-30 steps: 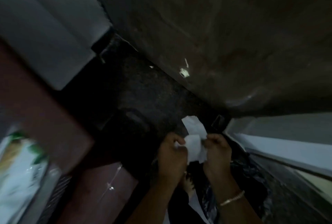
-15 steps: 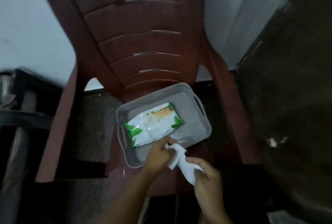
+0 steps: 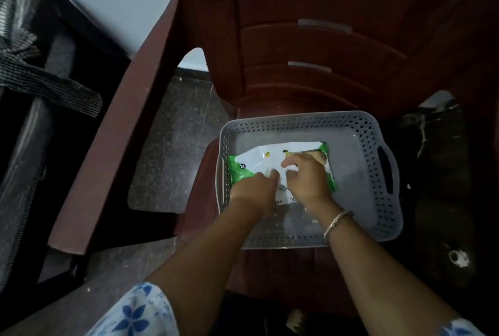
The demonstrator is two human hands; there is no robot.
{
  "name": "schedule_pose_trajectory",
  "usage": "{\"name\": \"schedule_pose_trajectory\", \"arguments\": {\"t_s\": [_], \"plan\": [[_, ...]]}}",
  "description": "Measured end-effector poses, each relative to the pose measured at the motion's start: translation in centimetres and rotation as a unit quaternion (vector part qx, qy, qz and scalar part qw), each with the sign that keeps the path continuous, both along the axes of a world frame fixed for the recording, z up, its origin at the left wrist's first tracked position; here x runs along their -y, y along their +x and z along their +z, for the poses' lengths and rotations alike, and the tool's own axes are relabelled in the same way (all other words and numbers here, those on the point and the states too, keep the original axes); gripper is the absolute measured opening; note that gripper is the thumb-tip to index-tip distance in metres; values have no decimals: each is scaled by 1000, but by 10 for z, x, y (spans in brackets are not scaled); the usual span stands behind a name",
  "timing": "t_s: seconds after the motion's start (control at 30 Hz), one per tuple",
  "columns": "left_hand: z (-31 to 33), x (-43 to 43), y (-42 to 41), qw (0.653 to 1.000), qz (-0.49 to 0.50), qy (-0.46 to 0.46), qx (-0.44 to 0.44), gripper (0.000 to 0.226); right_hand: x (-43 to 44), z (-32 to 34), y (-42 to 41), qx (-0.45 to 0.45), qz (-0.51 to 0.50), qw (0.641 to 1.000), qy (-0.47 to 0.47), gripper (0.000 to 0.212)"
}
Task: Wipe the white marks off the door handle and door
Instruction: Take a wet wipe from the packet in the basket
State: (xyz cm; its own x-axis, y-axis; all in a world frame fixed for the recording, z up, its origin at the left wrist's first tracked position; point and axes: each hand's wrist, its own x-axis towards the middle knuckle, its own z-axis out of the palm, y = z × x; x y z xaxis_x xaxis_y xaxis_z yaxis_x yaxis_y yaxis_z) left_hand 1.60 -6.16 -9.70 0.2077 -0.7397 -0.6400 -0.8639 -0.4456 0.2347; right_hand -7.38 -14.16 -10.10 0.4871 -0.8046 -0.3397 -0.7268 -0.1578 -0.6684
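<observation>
Head cam, left to right across the work: grey basket (image 3: 388, 214) sits on the seat of a maroon chair (image 3: 324, 39), with the wipes pack (image 3: 259, 157) lying flat inside it. My left hand (image 3: 252, 190) has its fingers curled down on the pack's left part, pinning it. My right hand (image 3: 307, 176) is curled at the pack's middle and looks like a pinch at the opening. The fingertips are hidden, so I can't tell whether a wipe is in them.

Step, as I judge it: fetching a wipe, wiping not begun. Next move needs the pack held down while one sheet peels free, then a turn to the right.

Task surface: the dark panel at far right, likely the door (image 3: 437, 200), shows one white mark (image 3: 458, 258) low down. The door handle is out of view.

Surroundings: a black bag (image 3: 40, 125) with a checked strap (image 3: 48, 84) at far left, then the chair's arm (image 3: 116, 133), then speckled floor (image 3: 172, 146). A bracelet (image 3: 337, 221) sits on my right wrist.

In the way: the chair stands close beside the door, the basket wall hems my wrists, and the light is poor.
</observation>
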Motion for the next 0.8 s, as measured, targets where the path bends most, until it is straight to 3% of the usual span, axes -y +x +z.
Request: {"name": "schedule_pose_trajectory", "arguments": {"t_s": [0.17, 0.33, 0.43, 0.5, 0.57, 0.6, 0.7, 0.8], "plan": [[-8, -1, 6, 999, -13, -49, -1, 49, 1, -8, 15, -158, 219, 963, -1, 22], [-10, -9, 8, 997, -43, -65, 21, 46, 27, 5, 27, -273, 296, 913, 63, 30], [-6, -10, 8, 994, -46, -95, 30, 40, 36, 13, 26, -339, 324, 870, 153, 47], [-3, -10, 9, 994, -28, -102, 26, 33, 33, 11, 26, -366, 351, 848, 155, 60], [-3, -11, 10, 994, -4, -107, 11, 30, 28, 6, 22, -350, 347, 860, 134, 53], [-2, -12, 11, 994, 9, -109, -3, 30, 25, 3, 18, -313, 327, 884, 119, 42], [0, -17, 13, 989, 62, -127, -50, 42, 12, -5, 3, -102, 151, 977, 112, 34], [7, -16, 14, 976, 116, -153, -103, 51, 3, 4, -5, -15, 13, 995, 102, 31]]}}
